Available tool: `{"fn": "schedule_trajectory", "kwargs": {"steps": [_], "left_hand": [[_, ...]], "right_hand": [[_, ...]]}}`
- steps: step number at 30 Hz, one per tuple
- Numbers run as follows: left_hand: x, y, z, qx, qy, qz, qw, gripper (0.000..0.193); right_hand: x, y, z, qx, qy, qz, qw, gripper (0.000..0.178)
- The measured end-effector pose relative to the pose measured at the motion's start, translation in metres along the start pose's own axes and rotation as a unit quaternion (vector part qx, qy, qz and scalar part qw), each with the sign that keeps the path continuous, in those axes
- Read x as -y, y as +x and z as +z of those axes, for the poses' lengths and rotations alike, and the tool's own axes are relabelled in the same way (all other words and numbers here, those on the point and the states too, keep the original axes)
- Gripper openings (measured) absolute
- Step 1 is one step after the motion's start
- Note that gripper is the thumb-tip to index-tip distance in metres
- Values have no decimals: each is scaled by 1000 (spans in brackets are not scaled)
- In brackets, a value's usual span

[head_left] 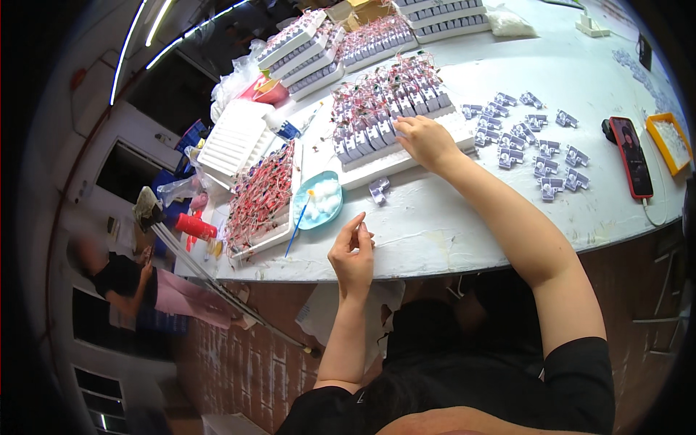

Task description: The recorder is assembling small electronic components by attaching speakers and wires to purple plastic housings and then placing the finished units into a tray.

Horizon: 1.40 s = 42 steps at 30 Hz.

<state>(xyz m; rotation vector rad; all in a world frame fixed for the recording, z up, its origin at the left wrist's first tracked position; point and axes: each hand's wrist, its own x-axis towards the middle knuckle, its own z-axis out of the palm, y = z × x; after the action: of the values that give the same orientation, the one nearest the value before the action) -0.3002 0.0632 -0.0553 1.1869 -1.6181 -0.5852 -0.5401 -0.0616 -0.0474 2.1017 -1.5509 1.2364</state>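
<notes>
My right hand (pixel 428 141) reaches over the near right part of a white foam tray (pixel 391 165). Its fingers are bent down onto one of the grey plastic housings (pixel 366 141) standing there in rows, with thin red wires on top; the fingertips are partly hidden. My left hand (pixel 353 254) hovers at the table's near edge, thumb and fingertips pinched together; whatever they hold is too small to make out. Just beyond it lies a single loose grey housing (pixel 378 191). Left of that sits a light blue dish (pixel 335 210) with white cotton balls (pixel 322 199) and a thin blue stick (pixel 296 230).
Several loose housings (pixel 547 167) spread right of the tray. A red-cased phone (pixel 631 156) and a yellow bin (pixel 668 145) are at far right. Red wired parts (pixel 261 196) fill a tray at left. Stacked foam trays (pixel 308 54) stand behind. Another person (pixel 134 279) stands at left.
</notes>
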Motion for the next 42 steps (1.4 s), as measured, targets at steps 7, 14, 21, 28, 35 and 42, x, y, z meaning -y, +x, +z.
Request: {"fn": "schedule_trajectory", "kwargs": {"steps": [7,14,21,28,35,42], "left_hand": [[0,0,0,3,-9,-5,1000,23],[0,-2,-1,4,-8,-9,1000,24],[1,0,-1,3,0,0,1000,24],[1,-1,-1,4,4,4,1000,24],[2,-1,-2,3,4,7,1000,23],[2,0,-1,5,8,5,1000,23]], "right_hand": [[1,-1,1,-10,-2,-6,1000,26],[2,-1,1,-18,-11,-20,1000,23],[2,-1,1,-18,-7,-21,1000,26],[4,-1,-4,16,-7,-5,1000,30],[4,-2,-2,9,-2,-2,1000,31],[3,-2,-2,12,-9,-3,1000,33]]}}
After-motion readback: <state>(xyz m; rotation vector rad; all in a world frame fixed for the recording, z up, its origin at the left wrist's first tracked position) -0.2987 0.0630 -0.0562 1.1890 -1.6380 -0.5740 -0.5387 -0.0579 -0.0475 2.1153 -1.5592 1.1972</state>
